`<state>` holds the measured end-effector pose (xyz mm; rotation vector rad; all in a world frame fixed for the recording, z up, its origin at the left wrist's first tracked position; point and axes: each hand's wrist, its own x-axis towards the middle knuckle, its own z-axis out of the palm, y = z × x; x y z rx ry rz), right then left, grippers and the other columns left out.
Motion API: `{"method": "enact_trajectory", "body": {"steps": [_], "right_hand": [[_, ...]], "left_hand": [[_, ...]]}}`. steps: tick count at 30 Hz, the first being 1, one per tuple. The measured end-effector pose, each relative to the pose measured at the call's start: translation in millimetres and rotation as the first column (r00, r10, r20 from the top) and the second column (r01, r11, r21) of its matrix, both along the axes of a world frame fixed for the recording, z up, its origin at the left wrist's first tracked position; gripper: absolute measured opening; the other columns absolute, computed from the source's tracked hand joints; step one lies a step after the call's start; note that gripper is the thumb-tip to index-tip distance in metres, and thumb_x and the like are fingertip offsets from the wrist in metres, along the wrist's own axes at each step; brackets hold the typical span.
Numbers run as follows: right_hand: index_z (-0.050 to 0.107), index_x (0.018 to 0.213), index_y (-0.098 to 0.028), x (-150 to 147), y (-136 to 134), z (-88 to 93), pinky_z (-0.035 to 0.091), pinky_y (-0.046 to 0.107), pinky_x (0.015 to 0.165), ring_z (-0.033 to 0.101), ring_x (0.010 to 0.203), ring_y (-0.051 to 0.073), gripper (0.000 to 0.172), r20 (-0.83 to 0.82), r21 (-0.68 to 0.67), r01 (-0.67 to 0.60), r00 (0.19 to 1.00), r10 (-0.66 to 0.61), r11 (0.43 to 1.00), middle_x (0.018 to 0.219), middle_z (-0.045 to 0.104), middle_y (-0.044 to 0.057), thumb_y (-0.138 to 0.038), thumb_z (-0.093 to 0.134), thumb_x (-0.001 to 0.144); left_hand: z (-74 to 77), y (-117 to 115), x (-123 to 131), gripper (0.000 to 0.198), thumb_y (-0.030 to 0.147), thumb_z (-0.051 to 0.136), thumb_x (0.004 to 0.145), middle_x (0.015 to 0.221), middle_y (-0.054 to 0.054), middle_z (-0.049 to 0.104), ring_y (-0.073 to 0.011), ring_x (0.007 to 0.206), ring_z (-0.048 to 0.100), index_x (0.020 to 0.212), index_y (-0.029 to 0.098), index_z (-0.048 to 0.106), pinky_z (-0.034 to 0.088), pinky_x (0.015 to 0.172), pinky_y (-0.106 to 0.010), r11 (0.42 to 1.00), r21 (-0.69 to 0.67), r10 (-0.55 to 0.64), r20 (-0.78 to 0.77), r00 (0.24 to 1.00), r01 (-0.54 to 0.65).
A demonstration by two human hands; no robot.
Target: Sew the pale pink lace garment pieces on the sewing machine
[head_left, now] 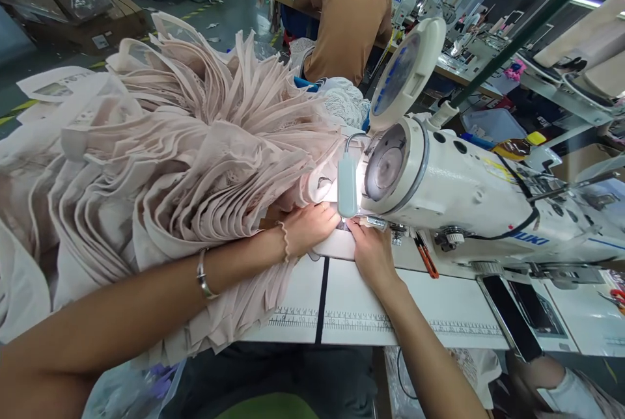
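A sewing machine (439, 172) has its round end cover swung up and a lit lamp (347, 186) hanging by the needle area. My left hand (312, 230) lies just left of the needle, fingers curled together at the edge of the pale pink fabric. Right of the needle, my right hand (374, 253) has its fingertips pressed down close under the machine head; what is under them is too small to make out. A large heap of layered pale pink garment pieces (209, 165) spreads to the left and hangs over the table's front edge.
A ruler strip (361, 323) runs along the table's front. Orange-handled snips (427, 256) lie below the machine arm, and a phone (510, 315) rests at the right edge. Ahead, a co-worker in a brown shirt (349, 15) sits with their back to me. White trim (344, 100) is piled behind the machine.
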<state>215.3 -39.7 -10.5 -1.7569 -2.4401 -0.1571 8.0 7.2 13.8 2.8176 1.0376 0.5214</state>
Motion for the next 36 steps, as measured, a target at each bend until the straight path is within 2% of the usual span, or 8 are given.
{"method": "enact_trajectory", "body": {"steps": [4,6,13,22,32,36], "right_hand": [[0.064,0.134,-0.021,-6,-1,0.5,0.044,0.051,0.100,0.059,0.112,0.031,0.060,0.050,0.017,-0.001,0.999,0.000,1.000,0.112,0.070,0.015,0.000,0.034,0.086],[0.063,0.135,-0.021,-8,-1,0.9,0.045,0.052,0.100,0.059,0.112,0.031,0.059,0.064,-0.002,0.013,0.998,-0.012,1.000,0.113,0.070,0.016,0.000,0.034,0.087],[0.059,0.141,-0.021,-10,-1,0.4,0.045,0.054,0.098,0.063,0.104,0.033,0.066,0.068,-0.077,0.056,0.996,-0.051,0.995,0.113,0.068,0.019,0.002,0.039,0.082],[0.058,0.141,-0.025,-6,0,-6.9,0.044,0.054,0.098,0.059,0.109,0.034,0.067,0.018,-0.030,0.044,0.999,-0.043,0.999,0.121,0.066,0.016,-0.001,0.038,0.082],[0.056,0.144,-0.023,-11,1,0.9,0.042,0.053,0.101,0.057,0.118,0.037,0.069,0.039,-0.108,0.096,0.995,-0.092,0.989,0.129,0.063,0.019,0.001,0.040,0.081],[0.057,0.144,-0.022,-5,3,-3.2,0.043,0.051,0.100,0.057,0.117,0.035,0.066,-0.001,-0.088,0.047,0.999,-0.048,0.995,0.126,0.066,0.018,-0.003,0.038,0.083]], "left_hand": [[-0.4,-7,-4,0.031,0.000,0.037,0.096,0.073,-0.006,0.061,-0.0202,0.075,0.059,0.078,0.016,0.057,0.038,0.067,-0.032,0.959,0.255,-0.092,-0.125,0.988,0.122],[-2.1,-7,-4,0.032,-0.001,0.037,0.096,0.071,-0.006,0.059,-0.0204,0.073,0.058,0.076,0.016,0.055,0.037,0.067,-0.033,0.944,0.305,-0.085,-0.136,0.987,0.124],[-4.1,-6,-5,0.029,-0.004,0.038,0.093,0.082,-0.008,0.062,-0.0225,0.077,0.058,0.082,0.015,0.056,0.038,0.067,-0.034,0.980,0.198,0.003,-0.143,0.990,0.026],[-1.5,-7,-4,0.023,-0.001,0.044,0.095,0.088,-0.010,0.065,-0.0224,0.084,0.061,0.085,0.014,0.058,0.042,0.069,-0.032,0.974,0.225,0.022,-0.193,0.981,0.023],[-0.7,-5,-3,0.025,-0.001,0.042,0.093,0.083,-0.009,0.064,-0.0216,0.079,0.060,0.081,0.015,0.057,0.043,0.066,-0.031,0.966,0.257,0.037,-0.208,0.977,0.018],[4.6,-6,-1,0.026,-0.002,0.040,0.092,0.083,-0.010,0.064,-0.0222,0.081,0.063,0.081,0.015,0.057,0.045,0.066,-0.031,0.983,0.185,0.033,-0.228,0.973,0.010]]}}
